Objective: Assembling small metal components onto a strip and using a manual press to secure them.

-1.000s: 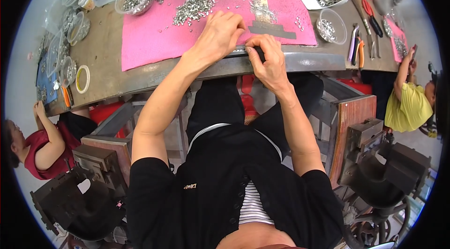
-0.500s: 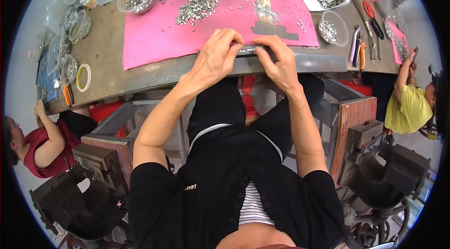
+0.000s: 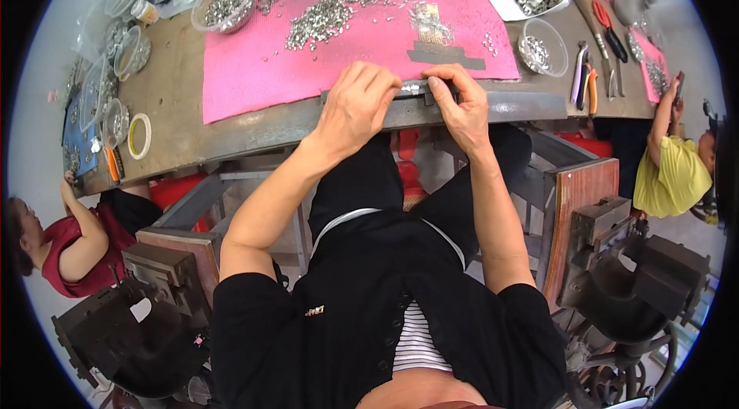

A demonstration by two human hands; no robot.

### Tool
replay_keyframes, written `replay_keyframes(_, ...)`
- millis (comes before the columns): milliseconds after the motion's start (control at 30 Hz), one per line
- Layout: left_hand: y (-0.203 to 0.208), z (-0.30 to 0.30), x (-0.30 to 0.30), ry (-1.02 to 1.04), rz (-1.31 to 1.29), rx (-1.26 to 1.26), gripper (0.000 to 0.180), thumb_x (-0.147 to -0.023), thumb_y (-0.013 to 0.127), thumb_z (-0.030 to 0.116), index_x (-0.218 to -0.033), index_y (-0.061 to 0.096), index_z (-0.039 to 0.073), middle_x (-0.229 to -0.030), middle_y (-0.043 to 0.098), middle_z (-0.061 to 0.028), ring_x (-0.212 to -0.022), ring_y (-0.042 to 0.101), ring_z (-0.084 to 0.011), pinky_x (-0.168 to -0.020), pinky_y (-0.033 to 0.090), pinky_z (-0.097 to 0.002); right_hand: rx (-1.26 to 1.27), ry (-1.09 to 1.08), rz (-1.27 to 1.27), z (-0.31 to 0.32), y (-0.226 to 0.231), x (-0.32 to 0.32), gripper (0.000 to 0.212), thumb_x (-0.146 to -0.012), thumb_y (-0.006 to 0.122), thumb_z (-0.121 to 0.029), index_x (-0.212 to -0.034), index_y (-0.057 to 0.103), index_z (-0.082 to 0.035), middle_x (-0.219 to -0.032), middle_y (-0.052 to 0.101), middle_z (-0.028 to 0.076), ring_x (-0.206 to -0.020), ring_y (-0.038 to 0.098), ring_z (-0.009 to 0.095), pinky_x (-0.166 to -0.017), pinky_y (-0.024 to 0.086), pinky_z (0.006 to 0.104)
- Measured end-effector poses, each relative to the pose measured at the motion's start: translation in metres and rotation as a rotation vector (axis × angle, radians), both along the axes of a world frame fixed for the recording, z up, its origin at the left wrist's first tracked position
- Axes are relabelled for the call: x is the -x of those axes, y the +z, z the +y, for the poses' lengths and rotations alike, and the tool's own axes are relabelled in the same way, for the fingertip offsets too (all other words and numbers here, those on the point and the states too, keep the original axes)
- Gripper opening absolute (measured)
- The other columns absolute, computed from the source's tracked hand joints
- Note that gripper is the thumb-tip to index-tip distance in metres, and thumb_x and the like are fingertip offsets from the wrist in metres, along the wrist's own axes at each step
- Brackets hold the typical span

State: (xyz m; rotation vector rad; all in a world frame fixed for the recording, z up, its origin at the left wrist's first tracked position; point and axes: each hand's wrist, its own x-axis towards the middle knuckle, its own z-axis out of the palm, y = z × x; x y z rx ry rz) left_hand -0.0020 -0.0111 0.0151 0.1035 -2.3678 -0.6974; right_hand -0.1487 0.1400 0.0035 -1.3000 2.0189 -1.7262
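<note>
Basically, the desk (image 3: 173, 63) layout is the same as a second ago, pink mat (image 3: 250, 82) too, and the heap (image 3: 317, 20) of small metal bits on it looks untouched; all the change is in the hands. Left hand (image 3: 350, 105) has come back off the mat to the near edge, right hand (image 3: 463, 105) has shifted slightly right, so the gap between them is wider. Dark bar (image 3: 418, 99) lies along the desk's near edge, spanning that gap; I read this as fine work on it carrying on, stage unclear. Grip: right thumb and bent fingers nearly together, looks clamped on the bar's right part; left fingers curled close over its left part, can't tell if they pinch or just steady it. Smallest: bright pieces (image 3: 412, 89) on the bar between the two hands, too small to tell seated or loose
</note>
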Motion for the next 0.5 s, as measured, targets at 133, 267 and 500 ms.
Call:
replay_keyframes(133, -0.005, 0.0, -0.007, 0.018, 0.047, 0.145, 0.013, -0.084, 0.074, 0.007, -0.096, 0.067, 0.005, -0.091, 0.065, -0.009, -0.091, 0.061, -0.029, -0.091, 0.048, -0.0451, -0.057, 0.018, -0.031, 0.002, 0.004, -0.003, 0.011, -0.097, 0.065, -0.004, -0.104, 0.07, 0.001, -0.1, 0.069, 0.005, -0.092, 0.063, 0.013, -0.084, 0.049, 0.0262)
replay_keyframes(267, 0.003, -0.01, -0.001, -0.01, -0.033, 0.056, 0.015, -0.086, 0.075, 0.012, -0.099, 0.07, 0.007, -0.084, 0.067, -0.007, -0.089, 0.063, -0.0279, -0.102, 0.043, -0.0496, -0.051, 0.001, -0.021, 0.003, 0.005, -0.004, 0.01, -0.096, 0.065, -0.004, -0.104, 0.071, 0.0, -0.099, 0.07, 0.006, -0.092, 0.064, 0.014, -0.084, 0.049, 0.0272)
replay_keyframes(500, 0.004, -0.051, 0.073, 0.058, 0.023, 0.228, 0.015, -0.09, 0.072, 0.018, -0.104, 0.072, 0.011, -0.092, 0.07, -0.0043, -0.088, 0.061, -0.0251, -0.094, 0.042, -0.0415, -0.004, -0.017, 0.055, 0.0, 0.004, -0.004, 0.009, -0.093, 0.067, -0.003, -0.101, 0.071, -0.001, -0.097, 0.07, 0.01, -0.081, 0.067, 0.019, -0.074, 0.052, 0.0302)
